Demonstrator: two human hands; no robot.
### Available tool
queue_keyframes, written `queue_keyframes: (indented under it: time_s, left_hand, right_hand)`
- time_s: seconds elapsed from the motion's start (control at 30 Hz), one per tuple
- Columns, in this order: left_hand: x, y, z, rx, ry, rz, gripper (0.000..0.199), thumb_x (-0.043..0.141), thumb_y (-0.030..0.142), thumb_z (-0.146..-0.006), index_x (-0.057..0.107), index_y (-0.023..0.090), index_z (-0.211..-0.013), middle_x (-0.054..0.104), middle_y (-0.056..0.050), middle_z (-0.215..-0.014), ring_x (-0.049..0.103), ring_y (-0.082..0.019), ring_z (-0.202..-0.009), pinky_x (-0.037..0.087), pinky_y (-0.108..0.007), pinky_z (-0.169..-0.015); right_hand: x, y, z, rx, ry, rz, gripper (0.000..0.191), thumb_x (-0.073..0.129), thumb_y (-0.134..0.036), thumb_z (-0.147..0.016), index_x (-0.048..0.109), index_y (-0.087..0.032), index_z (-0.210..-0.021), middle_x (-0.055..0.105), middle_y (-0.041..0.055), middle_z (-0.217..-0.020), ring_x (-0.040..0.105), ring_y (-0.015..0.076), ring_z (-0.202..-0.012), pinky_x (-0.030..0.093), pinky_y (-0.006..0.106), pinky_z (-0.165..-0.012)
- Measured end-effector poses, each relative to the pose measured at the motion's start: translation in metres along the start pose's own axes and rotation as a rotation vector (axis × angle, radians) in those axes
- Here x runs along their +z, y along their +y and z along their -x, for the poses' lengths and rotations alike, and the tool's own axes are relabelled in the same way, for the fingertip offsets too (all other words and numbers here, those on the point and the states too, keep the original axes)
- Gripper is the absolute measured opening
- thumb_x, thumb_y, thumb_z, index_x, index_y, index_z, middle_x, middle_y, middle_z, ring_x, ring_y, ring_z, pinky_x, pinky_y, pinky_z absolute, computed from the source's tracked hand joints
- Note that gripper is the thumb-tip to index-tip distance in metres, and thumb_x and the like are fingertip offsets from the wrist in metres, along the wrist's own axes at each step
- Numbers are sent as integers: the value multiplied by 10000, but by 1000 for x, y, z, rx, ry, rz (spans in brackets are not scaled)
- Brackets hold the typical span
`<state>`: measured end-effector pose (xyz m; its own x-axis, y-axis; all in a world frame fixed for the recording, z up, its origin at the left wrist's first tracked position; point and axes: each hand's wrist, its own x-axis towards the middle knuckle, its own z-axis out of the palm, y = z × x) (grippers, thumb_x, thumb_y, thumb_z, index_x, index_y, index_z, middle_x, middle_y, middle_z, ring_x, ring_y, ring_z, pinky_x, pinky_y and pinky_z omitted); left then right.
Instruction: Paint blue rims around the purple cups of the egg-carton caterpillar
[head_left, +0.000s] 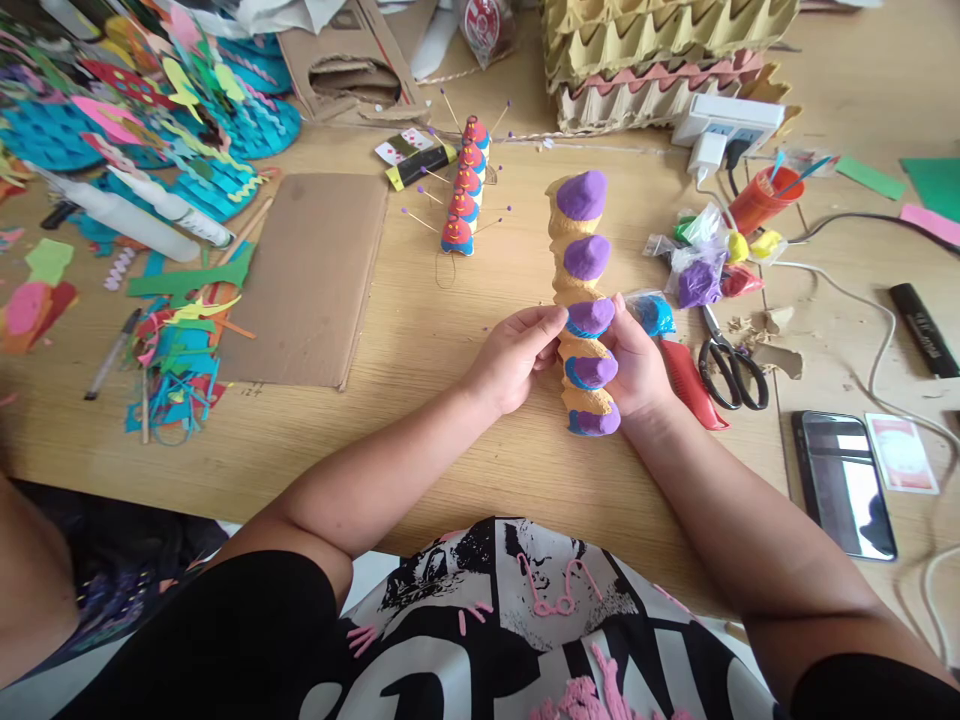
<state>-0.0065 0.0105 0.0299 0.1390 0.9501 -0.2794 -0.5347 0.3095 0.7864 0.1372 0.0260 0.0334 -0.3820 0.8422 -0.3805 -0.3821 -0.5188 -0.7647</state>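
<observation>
Both hands grip an egg-carton strip (586,258) with a row of several bumps, held upright over the table. Purple clay covers the bump tops, and blue shows on the lower ones; the rest is yellow-orange. My left hand (517,355) pinches the strip's left side near the middle, its other fingers partly hidden behind. My right hand (637,362) closes on the opposite side, thumb at the edge and fingers hidden behind. Farther back stands a finished-looking strip (466,190) with red and blue smiling bumps and purple-tipped sticks.
Scissors (731,360), a red comb-like object (694,385), bagged clay (699,275) and a phone (844,485) lie right. Cardboard (307,280), paper scraps (184,350) and glue bottles (124,215) lie left. Egg trays (667,50) are stacked behind. Another person's arm (30,580) shows left.
</observation>
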Motion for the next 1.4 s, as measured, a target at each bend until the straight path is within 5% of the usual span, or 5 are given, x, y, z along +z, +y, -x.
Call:
queue_keyframes:
  time_s: [0.3, 0.53, 0.8, 0.93, 1.4]
  left_hand:
    - [-2, -4, -2, -16, -21, 35, 535, 819, 690, -866, 607, 216, -737, 467, 58, -555, 459, -86, -496, 330, -264, -469]
    - [-8, -1, -9, -131, -63, 142, 536, 724, 756, -906, 667, 225, -861, 602, 28, -630, 599, -117, -541, 421, -274, -483]
    - [-8, 0, -7, 92, 83, 84, 475, 789, 667, -904, 717, 200, -858, 727, -4, -764, 687, -130, -664, 507, -269, -592]
    - [-13, -6, -12, 234, 157, -23, 472, 840, 646, -865, 679, 217, -754, 668, 3, -706, 640, -131, -671, 485, -284, -615]
    - [-20, -19, -12, 437, 80, -197, 614, 769, 644, -930, 481, 208, -606, 417, 41, -601, 396, -96, -556, 316, -290, -545]
  right_hand:
    - [2, 1, 0, -9, -22, -135, 402, 522, -611, -1037, 690, -277, -890, 687, -25, -631, 774, 207, -933, 609, 403, -1059]
    - [-1, 3, -3, -55, -68, -31, 408, 752, -691, -866, 694, -287, -858, 776, 30, -802, 783, 293, -963, 662, 481, -864]
    - [-29, -6, -18, -493, 141, 278, 419, 772, -662, -897, 708, -251, -845, 596, -19, -688, 580, 139, -651, 500, 310, -639]
    - [-30, -18, -11, -617, 66, 295, 311, 783, -579, -914, 632, -307, -933, 481, -64, -604, 532, 139, -594, 461, 309, -610]
    - [-12, -14, 6, -883, 67, 678, 262, 916, -517, -846, 791, -289, -817, 610, 1, -829, 624, 174, -846, 552, 386, -807]
